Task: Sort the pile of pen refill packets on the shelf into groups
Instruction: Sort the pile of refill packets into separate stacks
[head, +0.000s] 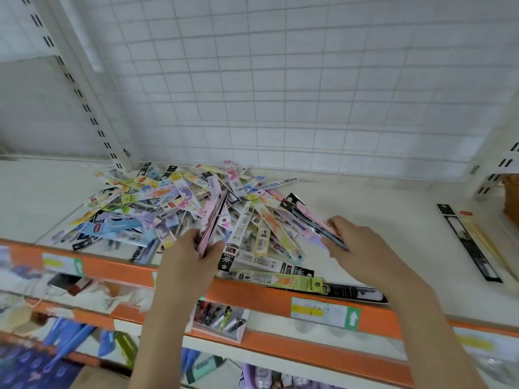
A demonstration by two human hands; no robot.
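A jumbled pile of colourful pen refill packets [179, 209] covers the left and middle of the white shelf [387, 228]. My left hand [193, 254] grips a thin stack of pink packets [213, 217] on edge at the pile's front. My right hand [356, 242] holds a pink and blue packet with a black header [309, 217] just right of the pile. Two packets, one black [469, 242] and one pale [486, 240], lie apart at the shelf's right.
The shelf has an orange front lip [252, 296] with price labels. A white wire grid [280, 80] forms the back wall, with slotted uprights [84, 102] at the left. Lower shelves below hold stationery [219, 318]. A brown object [511, 197] sits at the far right.
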